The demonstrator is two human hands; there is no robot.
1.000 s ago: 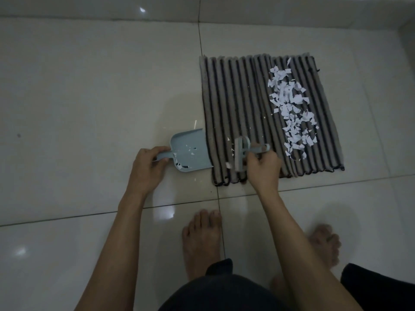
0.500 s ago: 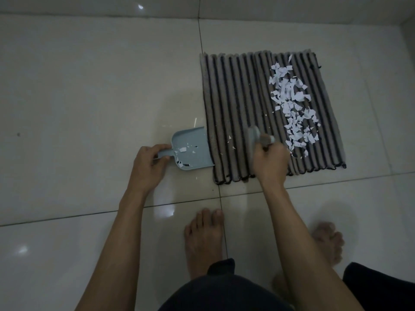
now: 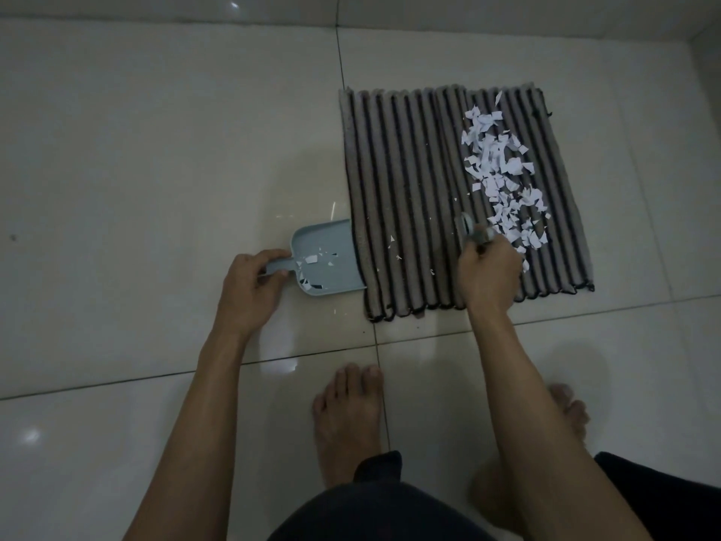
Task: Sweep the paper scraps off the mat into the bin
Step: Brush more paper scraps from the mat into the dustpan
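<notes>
Curled round the short handle of a small pale-blue plastic dustpan (image 3: 325, 259), the left hand (image 3: 249, 290) had its grip closed on that handle at centre-left of the frame, the thumb lying over the top. That dustpan lay flat on the glossy cream tiled floor (image 3: 136, 150), its open mouth touching the left edge of a grey rectangular ribbed mat with dark stripes (image 3: 409, 189). A few white paper bits lay inside the pan, near its handle end.

At right of centre the right hand (image 3: 489, 275) held its grip wrapped round a small pale-blue hand brush (image 3: 470, 230), of which only the upper part showed past the fingers; it was blurred, so the bristles could not be made out. This brush stood over the lower middle of the mat, just beside the lower left end of the pile.

Most of the torn white paper scraps (image 3: 503, 177) lay in a long heap on the right half of the mat, running from its upper right down toward the right hand. Several stray bits (image 3: 392, 239) sat apart on the ribs between the brush and the dustpan.

Two bare feet stood on the tiles at the bottom of the frame, the one at bottom centre (image 3: 347, 419) below the mat's lower left corner, the other partly hidden behind the right forearm.
</notes>
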